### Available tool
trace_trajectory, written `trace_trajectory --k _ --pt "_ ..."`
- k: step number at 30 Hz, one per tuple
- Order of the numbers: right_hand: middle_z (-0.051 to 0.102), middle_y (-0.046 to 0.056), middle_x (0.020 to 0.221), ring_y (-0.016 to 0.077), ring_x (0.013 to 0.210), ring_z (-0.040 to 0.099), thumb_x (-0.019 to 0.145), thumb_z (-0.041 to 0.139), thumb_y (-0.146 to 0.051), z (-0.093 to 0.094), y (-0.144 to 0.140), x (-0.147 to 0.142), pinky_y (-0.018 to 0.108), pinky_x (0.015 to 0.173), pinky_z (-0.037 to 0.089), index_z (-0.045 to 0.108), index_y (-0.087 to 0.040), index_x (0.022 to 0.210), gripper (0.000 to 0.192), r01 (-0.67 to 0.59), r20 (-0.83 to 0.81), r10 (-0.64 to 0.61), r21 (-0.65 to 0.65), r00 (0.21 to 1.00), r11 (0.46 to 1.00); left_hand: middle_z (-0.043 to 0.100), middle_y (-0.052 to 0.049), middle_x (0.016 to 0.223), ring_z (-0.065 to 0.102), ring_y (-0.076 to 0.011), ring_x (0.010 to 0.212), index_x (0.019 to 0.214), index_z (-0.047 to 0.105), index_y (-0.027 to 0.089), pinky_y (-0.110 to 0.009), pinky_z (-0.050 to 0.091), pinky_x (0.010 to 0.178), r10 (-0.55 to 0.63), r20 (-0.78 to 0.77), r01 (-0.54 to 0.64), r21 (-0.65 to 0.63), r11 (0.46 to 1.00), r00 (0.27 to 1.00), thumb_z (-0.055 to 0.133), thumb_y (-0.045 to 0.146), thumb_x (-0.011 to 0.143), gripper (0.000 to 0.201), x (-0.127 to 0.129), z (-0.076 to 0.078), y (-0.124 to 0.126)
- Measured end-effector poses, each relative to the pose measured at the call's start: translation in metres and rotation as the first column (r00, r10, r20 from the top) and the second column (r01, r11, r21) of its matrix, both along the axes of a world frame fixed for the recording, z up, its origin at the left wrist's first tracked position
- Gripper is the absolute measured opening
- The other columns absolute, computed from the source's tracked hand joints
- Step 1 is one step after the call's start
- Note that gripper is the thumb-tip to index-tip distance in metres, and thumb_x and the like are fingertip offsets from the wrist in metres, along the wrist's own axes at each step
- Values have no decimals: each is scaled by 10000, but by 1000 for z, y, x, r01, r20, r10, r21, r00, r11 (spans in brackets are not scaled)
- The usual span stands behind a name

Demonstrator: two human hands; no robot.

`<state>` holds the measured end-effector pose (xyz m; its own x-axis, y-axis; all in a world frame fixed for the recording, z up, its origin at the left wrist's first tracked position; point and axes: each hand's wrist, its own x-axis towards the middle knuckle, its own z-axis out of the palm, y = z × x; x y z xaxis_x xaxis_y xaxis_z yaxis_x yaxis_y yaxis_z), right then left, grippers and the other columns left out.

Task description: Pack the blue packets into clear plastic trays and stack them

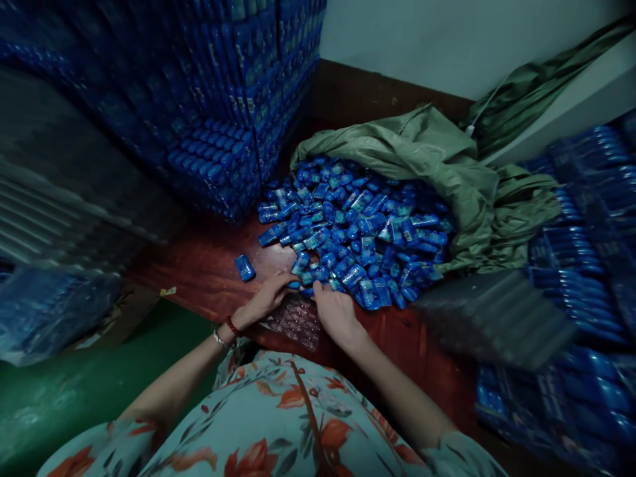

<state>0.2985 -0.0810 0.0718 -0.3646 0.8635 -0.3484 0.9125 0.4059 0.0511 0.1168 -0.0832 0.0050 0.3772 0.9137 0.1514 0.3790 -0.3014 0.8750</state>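
My left hand (271, 293) is closed, its fingertips on a small blue wrapped packet (294, 285). Close by on the right, the fingers of my right hand (335, 310) are curled against another blue packet (307, 292), partly hidden by them. A clear plastic tray (297, 322) with moulded hollows lies between my hands at the table's near edge. Just beyond my fingers spreads a big loose heap of blue packets (342, 232). One single packet (245, 267) lies apart, to the left of the heap.
A green woven sack (437, 152) lies behind the heap on the reddish table (209, 265). Blue packs form a tall stack (218, 159) at back left. Stacked clear trays stand left (64, 179) and right (497, 318). More blue packs (576, 265) line the right side.
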Motion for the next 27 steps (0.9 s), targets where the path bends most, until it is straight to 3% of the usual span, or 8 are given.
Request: trace_trajectory --k 4,10,15,18,21,24,27 --pt "636 132 838 190 714 659 900 288 -58 6 3 -9 238 553 461 510 -138 1001 257 -58 42 58 -5 997 998 595 -86 1108 530 -201 1052 1176 543 195 -406 434 955 -43 -176 61 100 993 983 392 60 874 364 -6 6 -9" --pt "637 159 829 199 738 657 882 283 -25 7 1 -28 252 573 476 529 -102 981 276 -108 67 108 -15 992 994 554 -99 1213 475 -221 1188 1251 494 208 -465 411 1016 23 -298 35 187 982 954 333 -50 773 567 -3 -8 -16" --pt "634 180 885 205 776 654 890 251 -16 5 -6 -38 274 601 480 530 -93 1015 315 -31 76 29 21 997 999 587 -91 1165 487 -214 1184 1268 484 213 -448 426 1005 -12 -308 68 173 983 951 336 -16 822 523 -3 -4 -16" --pt "644 151 918 213 807 652 938 340 -177 12 -2 -20 282 634 474 518 -124 1096 245 -95 -9 95 -102 995 990 555 -104 1238 481 -228 1189 1276 474 208 -439 402 1016 -81 -292 123 129 984 953 430 126 882 405 -11 8 -13" --pt "639 101 978 213 859 634 960 314 -378 21 12 7 289 679 459 484 -193 1193 343 -158 -135 139 -139 981 978 531 -110 1271 479 -233 1182 1277 467 205 -410 389 1014 -11 -195 29 89 996 981 447 329 915 384 -20 21 1" --pt "569 96 1147 220 991 574 950 358 -305 18 31 20 290 732 440 422 -245 1293 353 -134 -165 132 0 977 991 573 -105 1169 537 -213 1077 1211 508 178 -361 428 942 140 -119 -132 75 988 983 356 363 945 358 -19 26 31" --pt "505 101 1229 252 1083 509 868 482 -158 4 45 14 329 817 423 492 -239 1242 383 -207 -123 212 50 970 977 584 -99 1028 566 -220 927 1134 553 147 -333 457 838 10 -284 13 77 997 959 551 367 848 361 -7 20 65"
